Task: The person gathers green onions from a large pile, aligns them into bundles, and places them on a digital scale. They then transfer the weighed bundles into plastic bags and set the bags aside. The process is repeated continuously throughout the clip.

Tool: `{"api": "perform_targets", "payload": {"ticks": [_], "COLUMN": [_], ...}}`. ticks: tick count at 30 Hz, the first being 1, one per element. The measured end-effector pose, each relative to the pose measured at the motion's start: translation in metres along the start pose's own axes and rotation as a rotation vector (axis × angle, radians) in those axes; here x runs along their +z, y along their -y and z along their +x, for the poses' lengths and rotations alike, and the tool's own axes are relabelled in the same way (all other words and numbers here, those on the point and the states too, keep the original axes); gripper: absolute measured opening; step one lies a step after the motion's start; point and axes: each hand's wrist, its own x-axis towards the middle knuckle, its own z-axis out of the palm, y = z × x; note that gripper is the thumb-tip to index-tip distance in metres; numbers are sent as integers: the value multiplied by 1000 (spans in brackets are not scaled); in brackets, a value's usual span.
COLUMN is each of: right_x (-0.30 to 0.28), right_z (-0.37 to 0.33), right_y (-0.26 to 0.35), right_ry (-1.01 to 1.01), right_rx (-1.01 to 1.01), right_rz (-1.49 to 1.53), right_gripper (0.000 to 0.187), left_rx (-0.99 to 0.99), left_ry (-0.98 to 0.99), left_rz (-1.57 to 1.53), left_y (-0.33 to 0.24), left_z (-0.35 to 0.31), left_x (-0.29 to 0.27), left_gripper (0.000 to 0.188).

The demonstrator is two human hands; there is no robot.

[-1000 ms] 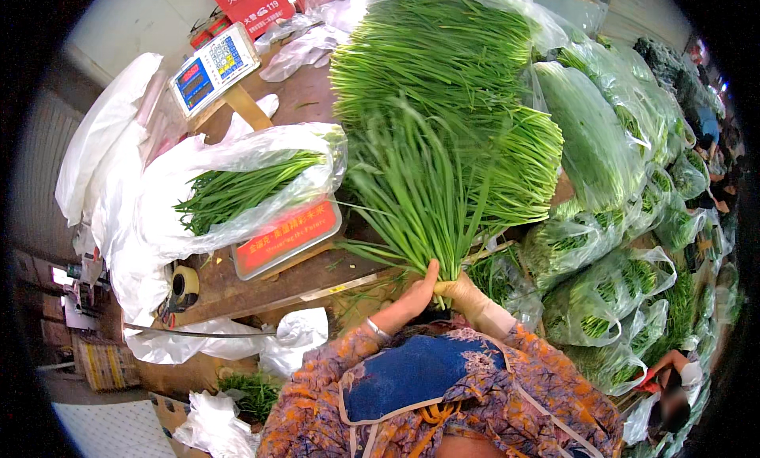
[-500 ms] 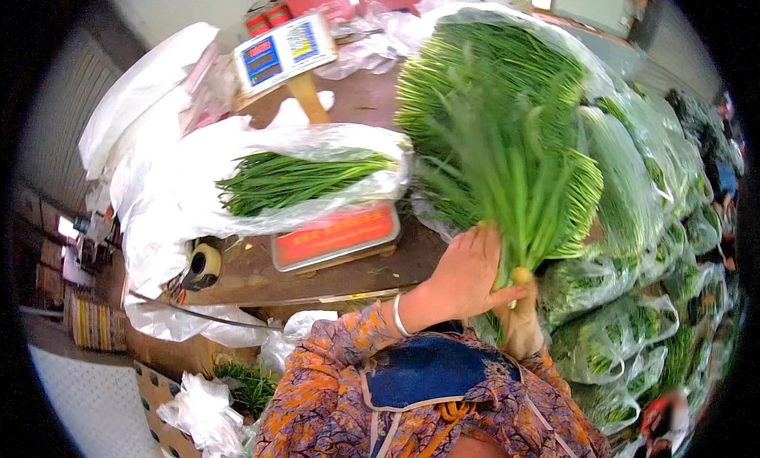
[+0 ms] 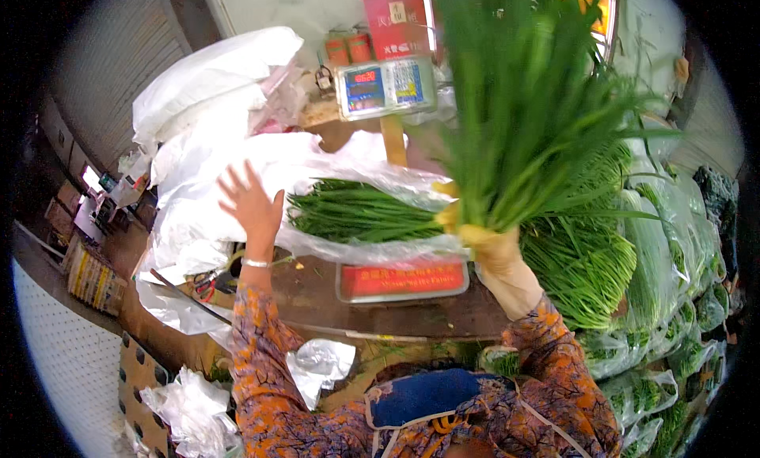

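My right hand (image 3: 500,262) grips a bunch of garlic chives (image 3: 538,125) near its base. The long green leaves fan upward, somewhat blurred. To the left, my left hand (image 3: 253,209) is raised with fingers spread and holds nothing, in front of white plastic sheeting. Between my hands lies another bunch of chives (image 3: 360,212) in an opened clear plastic bag (image 3: 317,244). That bag rests on a weighing scale with a red-fronted platform (image 3: 404,281) and a lit display (image 3: 385,88). My right fingers overlap the root end of this bunch, so whether they touch is unclear.
A large chive pile (image 3: 586,276) sits right of the scale, beside several bagged bundles (image 3: 645,236). White plastic bags (image 3: 218,78) are heaped at the left. Scissors (image 3: 207,284) lie near the left table edge. A red box (image 3: 396,22) stands behind the display.
My left hand has let go of the held chives and moved far left, its fingers spreading. My right hand has lifted the bunch up and forward toward the scale. The view has shifted.
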Motion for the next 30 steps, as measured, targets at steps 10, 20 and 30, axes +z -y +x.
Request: {"api": "perform_targets", "payload": {"ticks": [10,20,30], "right_x": [38,2,3], "right_z": [81,133,142], "right_y": [-156,-21,-46], "right_ry": [614,840,790], "right_rx": [-14,196,547], "right_rz": [-322,-1439,-1845], "right_gripper": [53,66,86], "left_rx": [-811,-400,-537], "left_ry": [563,581,338], "left_rz": [-2086,-2062,-1637], "left_y": [40,92,100], "left_z": [-24,4,39], "left_x": [-1,-16,5], "left_gripper": [58,50,19]}}
